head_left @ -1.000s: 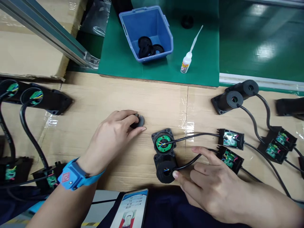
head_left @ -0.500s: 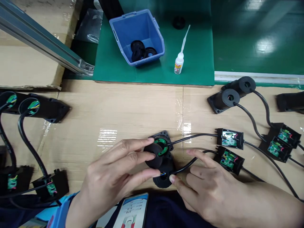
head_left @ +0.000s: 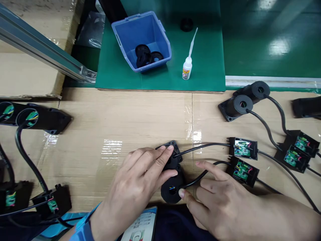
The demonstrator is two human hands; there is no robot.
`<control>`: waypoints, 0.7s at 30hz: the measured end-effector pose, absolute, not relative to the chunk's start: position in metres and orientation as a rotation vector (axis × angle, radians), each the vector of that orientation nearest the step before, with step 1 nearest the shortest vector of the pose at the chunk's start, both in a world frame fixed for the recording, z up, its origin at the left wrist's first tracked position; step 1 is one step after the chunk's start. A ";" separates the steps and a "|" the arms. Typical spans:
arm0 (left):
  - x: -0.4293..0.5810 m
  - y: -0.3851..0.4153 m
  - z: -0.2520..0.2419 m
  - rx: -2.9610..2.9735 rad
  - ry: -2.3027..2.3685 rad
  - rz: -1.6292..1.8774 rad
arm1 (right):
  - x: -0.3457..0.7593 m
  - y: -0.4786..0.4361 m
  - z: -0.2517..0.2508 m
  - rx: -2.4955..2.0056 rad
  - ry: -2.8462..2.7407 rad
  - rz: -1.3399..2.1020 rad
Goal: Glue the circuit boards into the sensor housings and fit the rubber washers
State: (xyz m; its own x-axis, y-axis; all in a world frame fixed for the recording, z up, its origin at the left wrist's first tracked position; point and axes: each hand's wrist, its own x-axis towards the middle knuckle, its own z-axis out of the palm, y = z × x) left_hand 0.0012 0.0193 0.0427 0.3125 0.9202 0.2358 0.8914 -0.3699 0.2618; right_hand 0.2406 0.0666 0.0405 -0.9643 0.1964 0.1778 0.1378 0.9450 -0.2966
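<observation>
Two black cylindrical housings stand together at the front middle. My left hand (head_left: 146, 167) holds a round black cap (head_left: 171, 164) on the upper housing, fingertips pressed on its top and thumb at its near edge. Much of that cap is hidden under the fingers. On the lower housing sits another round black cap (head_left: 169, 193) with coloured wires in its centre hole. Against this cap's right rim rests the thumb of my right hand (head_left: 213, 197), its index finger stretched out and apart. A black cable (head_left: 198, 177) passes between that thumb and index finger.
Two open black boxes with green circuit boards (head_left: 242, 147) lie to the right, cabled to the housings. More capped housings (head_left: 242, 104) stand behind them; uncapped ones (head_left: 41, 118) lie left. A blue bin (head_left: 140, 31) with black caps and a small white bottle (head_left: 187, 68) are at the back.
My left hand has moved the round cap from a tilted position beside the upper housing onto its top, covering the green board there. My right hand has barely moved.
</observation>
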 end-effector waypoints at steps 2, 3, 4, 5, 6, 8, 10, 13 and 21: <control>0.000 0.021 0.042 2.466 1.696 0.529 | 0.240 0.067 0.042 -0.256 -2.884 0.425; 0.000 0.021 0.043 2.458 1.689 0.526 | 0.239 0.068 0.044 -0.272 -2.855 0.444; -0.001 0.022 0.043 2.449 1.683 0.521 | 0.238 0.070 0.046 -0.295 -2.808 0.470; -0.001 0.022 0.043 2.441 1.677 0.509 | 0.237 0.072 0.048 -0.323 -2.750 0.495; -0.002 0.022 0.043 2.434 1.668 0.500 | 0.235 0.075 0.050 -0.355 -2.695 0.506; -0.003 0.022 0.042 2.427 1.635 0.486 | 0.230 0.080 0.052 -0.421 -2.644 0.459; -0.005 0.023 0.040 2.446 1.587 0.491 | 0.225 0.085 0.049 -0.481 -2.672 0.355; -0.009 0.024 0.037 2.527 1.510 0.497 | 0.216 0.087 0.040 -0.533 -2.700 0.262; -0.022 0.024 0.030 2.589 1.411 0.474 | 0.209 0.089 0.033 -0.494 -2.744 0.264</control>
State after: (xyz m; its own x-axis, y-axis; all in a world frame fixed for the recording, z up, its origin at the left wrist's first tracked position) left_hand -0.0216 0.0244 0.0297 0.5063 0.8388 0.2004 0.7897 -0.5443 0.2832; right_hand 0.2089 0.0887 0.0334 -0.8822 0.3669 0.2952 0.3039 0.9224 -0.2383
